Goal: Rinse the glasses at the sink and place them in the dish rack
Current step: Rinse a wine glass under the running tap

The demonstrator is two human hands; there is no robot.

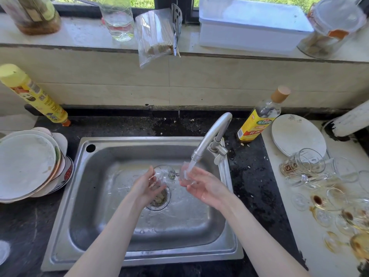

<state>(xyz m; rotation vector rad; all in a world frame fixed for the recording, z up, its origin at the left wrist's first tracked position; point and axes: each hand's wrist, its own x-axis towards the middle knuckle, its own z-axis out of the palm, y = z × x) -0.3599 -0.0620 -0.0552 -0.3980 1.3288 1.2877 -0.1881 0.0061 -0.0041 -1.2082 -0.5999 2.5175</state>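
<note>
Left hand point(148, 183): grips glass mug point(162, 174) over sink point(60, 226), waiting. Right hand point(199, 184): apparently cups small glass point(184, 173) under faucet point(211, 136) stream, rinsing.

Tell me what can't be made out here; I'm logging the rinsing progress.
Head view only:
- Clear glass in the right hand: blurred by the tap stream; its shape is unreadable.
- Sink drain: partly hidden by the left hand and its clear glass.
- Stained glasses on the white counter: cut off by the right edge.
- Dish rack: not visible.
</note>
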